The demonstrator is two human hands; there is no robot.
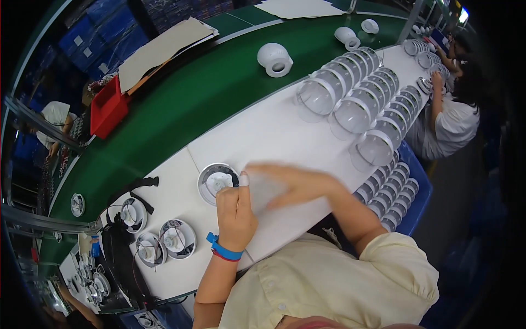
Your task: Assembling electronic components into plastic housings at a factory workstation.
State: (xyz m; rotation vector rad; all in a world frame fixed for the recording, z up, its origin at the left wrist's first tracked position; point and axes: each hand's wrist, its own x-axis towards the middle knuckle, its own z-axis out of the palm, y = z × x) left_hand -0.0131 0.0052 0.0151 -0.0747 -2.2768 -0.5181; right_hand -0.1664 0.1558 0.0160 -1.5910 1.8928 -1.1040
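My left hand (235,214) is closed, its fingers curled over the near right rim of a round white housing (204,187) with a dark inside and a pale centre part. One fingertip wears a white covering; what the fingers pinch, if anything, is hidden. To its right, my right hand (296,183) is blurred by motion, its fingers stretched out and the thumb apart, with nothing visible in it. Further left on the white table (241,140) lie similar round units with thin wires, among them one unit (178,239) nearest my left forearm.
Rows of clear cups with white rims (350,116) stand at the right, above a blue crate (421,183) of more. A green conveyor (181,115) behind carries white round housings (274,59) and a red bin (108,109). A black strap (123,257) lies left. Other people work nearby.
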